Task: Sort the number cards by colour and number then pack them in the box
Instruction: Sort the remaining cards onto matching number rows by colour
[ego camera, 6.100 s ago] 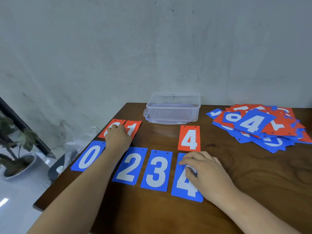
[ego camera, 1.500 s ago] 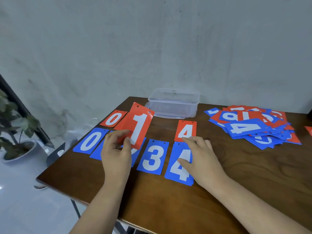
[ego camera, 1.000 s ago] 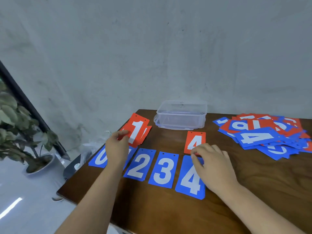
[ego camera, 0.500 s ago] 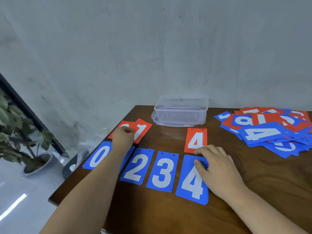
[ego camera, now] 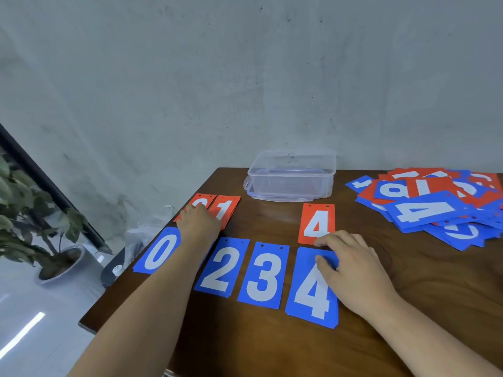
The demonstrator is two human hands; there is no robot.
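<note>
- A near row of cards [ego camera: 263, 276], 0, 2, 3, 4 from left to right, is laid on the table [ego camera: 408, 295].
- The rear 0 card [ego camera: 202, 200] and rear 1 card [ego camera: 228, 207] are set behind its left end, side by side.
- The rear 4 card [ego camera: 317, 221] is set behind its right end.
- The box [ego camera: 291, 175] is placed further back.
- A loose pile of cards [ego camera: 424, 210] is heaped right of the box.

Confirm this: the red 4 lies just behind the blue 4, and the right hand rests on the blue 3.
Wrong in one point: the right hand rests on the blue 4, not the blue 3, as the head view shows. The red 4 does lie just behind the blue 4.
</note>
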